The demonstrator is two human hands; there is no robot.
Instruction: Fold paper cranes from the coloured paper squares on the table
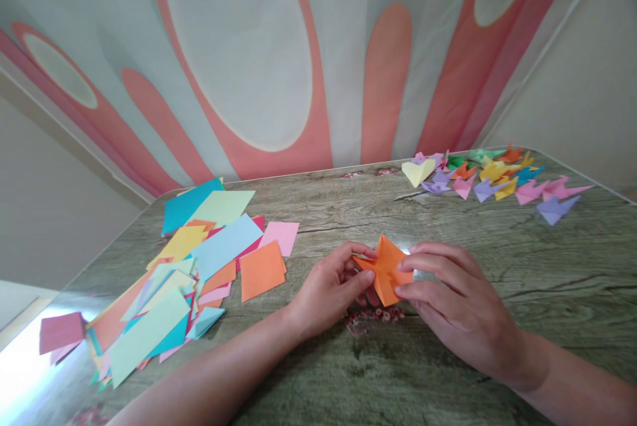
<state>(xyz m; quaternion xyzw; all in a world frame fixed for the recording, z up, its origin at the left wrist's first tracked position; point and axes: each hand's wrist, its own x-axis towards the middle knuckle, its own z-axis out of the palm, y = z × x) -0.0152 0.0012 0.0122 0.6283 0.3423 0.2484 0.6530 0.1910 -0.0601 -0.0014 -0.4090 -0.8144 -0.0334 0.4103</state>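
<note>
Between my two hands, just above the table, is a partly folded piece of orange origami paper (385, 272). Its creased flaps stand out to the top, bottom and sides. My left hand (337, 285) pinches its left point between thumb and fingers. On the right edge, my right hand (455, 296) grips it with thumb and fingertips. The undersides of the fingers and the back of the paper are hidden.
Loose coloured paper sheets (226, 247) lie spread over the left of the wood-grain table (318, 373). Several folded paper cranes (490, 190) and a pale yellow paper heart (418, 172) stand at the back right. A patterned curtain (343, 81) hangs behind the table.
</note>
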